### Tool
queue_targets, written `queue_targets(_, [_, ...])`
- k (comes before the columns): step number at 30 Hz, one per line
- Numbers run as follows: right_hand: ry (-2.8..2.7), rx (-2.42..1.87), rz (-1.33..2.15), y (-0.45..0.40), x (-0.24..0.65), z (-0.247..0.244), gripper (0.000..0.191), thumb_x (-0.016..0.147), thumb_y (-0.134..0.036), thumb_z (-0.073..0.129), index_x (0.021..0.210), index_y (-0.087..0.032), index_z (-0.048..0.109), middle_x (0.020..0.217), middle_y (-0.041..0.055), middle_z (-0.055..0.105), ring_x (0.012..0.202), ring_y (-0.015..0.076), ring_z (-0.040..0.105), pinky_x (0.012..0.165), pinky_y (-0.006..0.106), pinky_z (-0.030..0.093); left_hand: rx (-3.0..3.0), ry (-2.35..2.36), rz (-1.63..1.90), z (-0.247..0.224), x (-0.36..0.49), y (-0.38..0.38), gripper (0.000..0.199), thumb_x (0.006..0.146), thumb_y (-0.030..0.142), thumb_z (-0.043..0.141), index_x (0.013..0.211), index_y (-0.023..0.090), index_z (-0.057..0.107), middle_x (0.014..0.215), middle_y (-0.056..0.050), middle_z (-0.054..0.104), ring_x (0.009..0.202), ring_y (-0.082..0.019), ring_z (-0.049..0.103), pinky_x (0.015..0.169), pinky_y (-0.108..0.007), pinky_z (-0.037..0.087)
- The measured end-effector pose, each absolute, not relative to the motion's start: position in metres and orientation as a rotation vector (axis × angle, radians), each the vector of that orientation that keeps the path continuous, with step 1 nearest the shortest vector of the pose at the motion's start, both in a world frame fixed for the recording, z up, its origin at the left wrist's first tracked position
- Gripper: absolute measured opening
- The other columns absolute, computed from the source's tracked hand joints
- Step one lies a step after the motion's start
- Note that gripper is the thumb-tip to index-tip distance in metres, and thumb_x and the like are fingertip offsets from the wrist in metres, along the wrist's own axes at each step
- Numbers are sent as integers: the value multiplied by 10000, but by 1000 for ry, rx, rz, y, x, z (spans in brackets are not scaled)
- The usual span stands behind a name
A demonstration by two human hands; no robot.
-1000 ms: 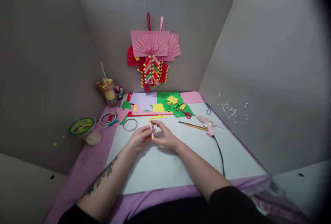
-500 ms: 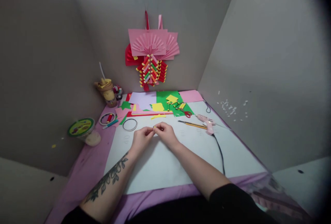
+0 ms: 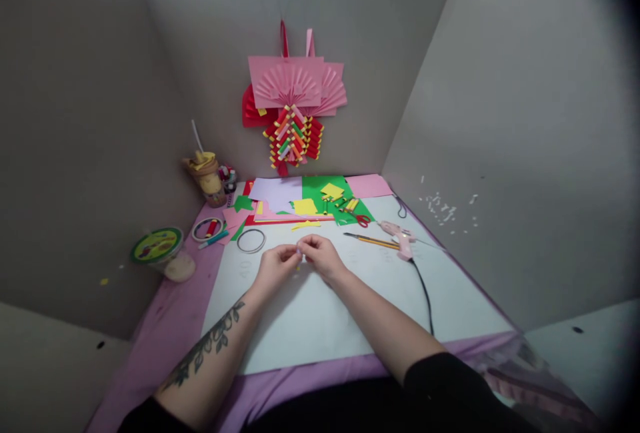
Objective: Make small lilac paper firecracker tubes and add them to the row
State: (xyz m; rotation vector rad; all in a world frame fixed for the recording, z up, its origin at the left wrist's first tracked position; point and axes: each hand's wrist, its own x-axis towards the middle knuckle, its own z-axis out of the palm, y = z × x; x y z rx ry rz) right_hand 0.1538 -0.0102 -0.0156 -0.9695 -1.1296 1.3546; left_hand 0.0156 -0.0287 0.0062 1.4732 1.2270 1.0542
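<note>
Over the white work sheet (image 3: 270,346), my left hand (image 3: 279,265) and my right hand (image 3: 320,256) meet with fingertips pinched together. Between them is a small lilac paper piece (image 3: 299,250), mostly covered by the fingers, so its full shape is hidden. A tiny yellow bit (image 3: 298,268) shows just under the fingertips; whether it is attached to the lilac piece, I cannot tell. A ring of narrow tape (image 3: 251,231) lies to the left of my left hand, and a yellow paper strip (image 3: 305,225) lies beyond the fingertips.
Green paper (image 3: 317,186) at the back bears small yellow-and-green rolls (image 3: 342,202) and red-handled scissors (image 3: 363,220). A pink glue gun (image 3: 400,236) and a yellow craft knife (image 3: 373,241) lie right. Cups (image 3: 210,183) stand left. Paper firecracker decorations (image 3: 290,86) hang on the back panel.
The fingers have shifted slightly around the small piece. Its lilac side now shows between them, and a yellow bit appears below, where yellow showed at the fingertips before.
</note>
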Motion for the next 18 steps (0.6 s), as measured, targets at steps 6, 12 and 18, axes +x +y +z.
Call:
queue_targets(6, [-1101, -1038, 1227, -10, 142, -23, 205, 658, -349, 653, 704, -167, 570, 584, -36, 525, 527, 93, 449, 490, 208, 366, 1584, 1351, 1130, 3, 26, -32, 184, 695, 235, 616, 809, 143, 728, 707, -47, 720, 627, -169, 629, 602, -236, 452])
queue_targets(12, [-1112, -1075, 1189, -10, 140, -23, 198, 697, -342, 628, 733, -165, 549, 604, -31, 521, 547, 104, 473, 546, 236, 411, 1491, 1309, 1079, 1, 25, -30, 209, 717, 304, 615, 785, 134, 716, 650, -35, 694, 565, -146, 590, 538, -224, 413])
queue_targets(18, [-1774, -917, 866, -15, 170, -5, 680, 653, -350, 701, 1274, -239, 446, 1298, 105, 461, 1117, 238, 478, 879, 383, 430, 934, 1007, 1028, 5, 14, -23, 323, 555, 316, 798, 789, 115, 701, 705, -55, 692, 597, -124, 601, 601, -224, 456])
